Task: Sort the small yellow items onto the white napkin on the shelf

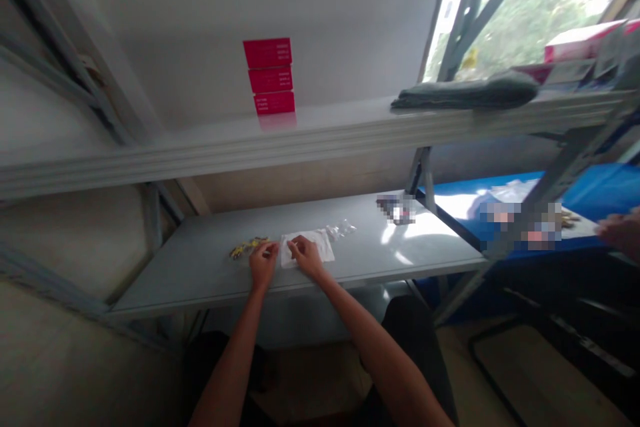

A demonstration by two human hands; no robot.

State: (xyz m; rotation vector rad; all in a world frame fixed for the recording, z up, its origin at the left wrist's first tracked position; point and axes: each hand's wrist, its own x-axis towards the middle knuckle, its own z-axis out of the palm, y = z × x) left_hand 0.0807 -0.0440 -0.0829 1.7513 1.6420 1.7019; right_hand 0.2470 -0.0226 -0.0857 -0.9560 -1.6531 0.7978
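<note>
My left hand [263, 260] and my right hand [305, 256] rest on a grey shelf [210, 267], fingertips pinched close together over a small white sheet or clear bag [316, 244]. What the fingers pinch is too small to make out. A small heap of yellow and dark little parts [246, 248] lies just left of my left hand. A crumpled clear plastic bag [342, 229] lies just beyond the white sheet to the right.
Three red boxes [270, 76] stand stacked on the upper shelf [300, 140], with a folded dark cloth [465, 93] further right. A blue table [590, 193] is at the right, where another person's hand [620, 232] shows. Metal rack posts frame both sides.
</note>
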